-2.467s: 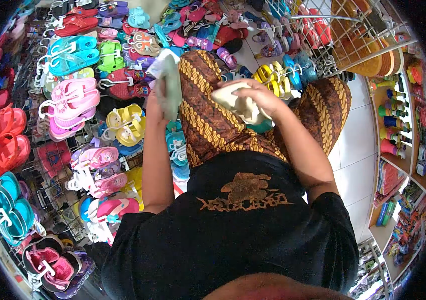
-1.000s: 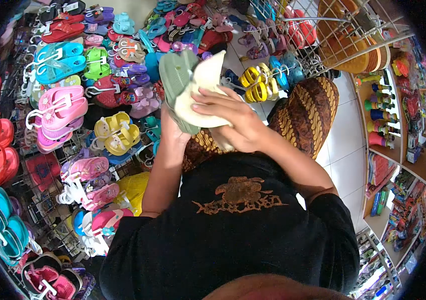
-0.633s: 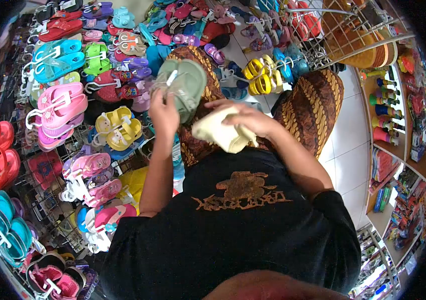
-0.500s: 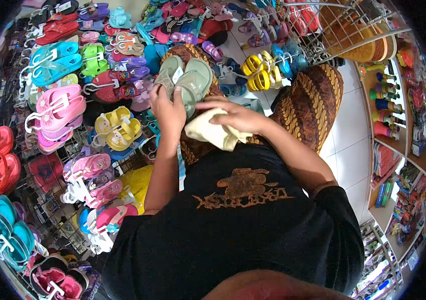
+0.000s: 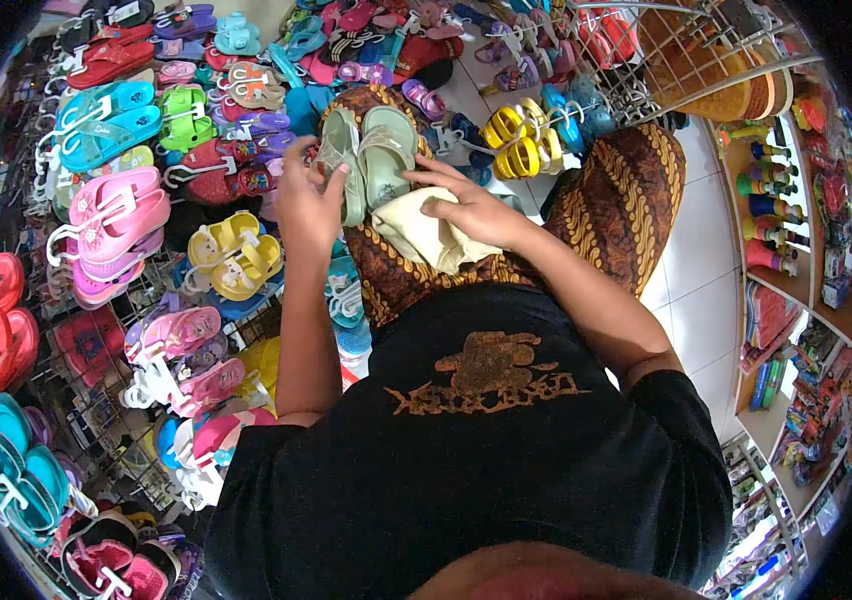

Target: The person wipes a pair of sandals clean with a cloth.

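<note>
A pair of grey-green sandals (image 5: 388,165) rests side by side on my patterned-cloth knee, in the upper middle of the head view. My left hand (image 5: 310,195) is beside the left sandal, thumb and fingers apart, with nothing visible in its grasp. A cream cloth (image 5: 426,232) is bunched under my right hand (image 5: 476,212), its thumb pressing on it. The fingers of that hand reach to the lower right edge of the right sandal, and the cloth overlaps its heel end.
Wire racks of colourful sandals fill the left side, including pink sandals (image 5: 121,220) and yellow sandals (image 5: 236,258) near my left arm. More yellow sandals (image 5: 518,142) hang ahead. A wire basket (image 5: 716,60) and shelves with toys (image 5: 774,210) stand at right, beside white floor tiles (image 5: 691,280).
My left hand has let go of the sandals and shifted left, its fingers spreading. The sandals now sit more upright in view, slightly apart. The cloth has moved a little rightward and up.
</note>
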`<state>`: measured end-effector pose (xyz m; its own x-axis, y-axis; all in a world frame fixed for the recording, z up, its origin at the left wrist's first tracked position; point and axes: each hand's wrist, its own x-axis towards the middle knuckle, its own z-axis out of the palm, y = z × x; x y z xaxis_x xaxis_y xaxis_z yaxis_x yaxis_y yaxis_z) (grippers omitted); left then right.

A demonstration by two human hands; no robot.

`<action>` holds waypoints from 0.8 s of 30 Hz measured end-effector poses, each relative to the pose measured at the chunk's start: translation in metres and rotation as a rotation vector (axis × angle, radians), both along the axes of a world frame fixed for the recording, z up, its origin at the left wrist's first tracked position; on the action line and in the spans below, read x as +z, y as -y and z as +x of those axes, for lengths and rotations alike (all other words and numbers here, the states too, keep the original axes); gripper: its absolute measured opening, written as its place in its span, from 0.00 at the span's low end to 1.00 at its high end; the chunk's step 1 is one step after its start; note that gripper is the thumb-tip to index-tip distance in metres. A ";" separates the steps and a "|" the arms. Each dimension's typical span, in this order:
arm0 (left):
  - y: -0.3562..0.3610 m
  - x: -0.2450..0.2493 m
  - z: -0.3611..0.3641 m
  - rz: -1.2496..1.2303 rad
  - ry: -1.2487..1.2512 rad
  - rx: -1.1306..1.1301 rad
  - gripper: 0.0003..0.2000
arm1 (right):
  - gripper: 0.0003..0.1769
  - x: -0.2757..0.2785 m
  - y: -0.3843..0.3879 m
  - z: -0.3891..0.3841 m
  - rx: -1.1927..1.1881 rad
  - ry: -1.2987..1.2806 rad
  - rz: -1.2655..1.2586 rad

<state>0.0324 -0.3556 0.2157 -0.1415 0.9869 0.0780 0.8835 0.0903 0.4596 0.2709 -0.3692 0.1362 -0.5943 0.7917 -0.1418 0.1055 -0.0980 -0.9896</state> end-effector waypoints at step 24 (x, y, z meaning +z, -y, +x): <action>-0.038 -0.061 -0.008 -0.076 -0.017 -0.305 0.30 | 0.29 0.040 -0.032 0.033 -0.338 0.077 0.091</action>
